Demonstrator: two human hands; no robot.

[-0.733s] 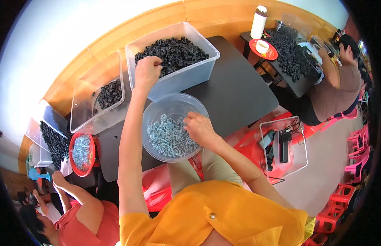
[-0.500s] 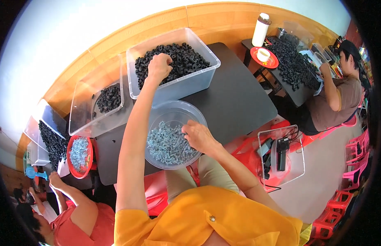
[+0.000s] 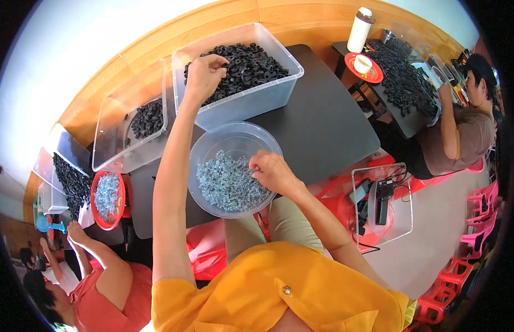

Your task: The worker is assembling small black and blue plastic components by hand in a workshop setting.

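Note:
My left hand (image 3: 205,77) is over the clear plastic bin (image 3: 251,102), at the left side of its heap of small black plastic parts (image 3: 248,69). Its fingers are pinched; a dark piece may be at the fingertips, but it blends with the heap behind. Below the bin is a round clear bowl (image 3: 210,135), close to my lap, with many tiny bluish metal pieces (image 3: 226,180) that look like springs. My right hand (image 3: 272,172) hovers at the bowl's right side, thumb and fingers pressed together. What they hold, if anything, is too small to see.
Left of the bin, a tilted clear container (image 3: 110,149) holds more black parts. A red tray (image 3: 108,222) of bluish pieces lies nearer. Co-workers sit at left and far right. A clear box (image 3: 402,221) with black devices stands right of the dark table (image 3: 329,122).
The view has shifted a little, so the bin and bowl appear higher. My left hand has drawn slightly leftward over the black parts. My right hand has edged right, still over the bowl.

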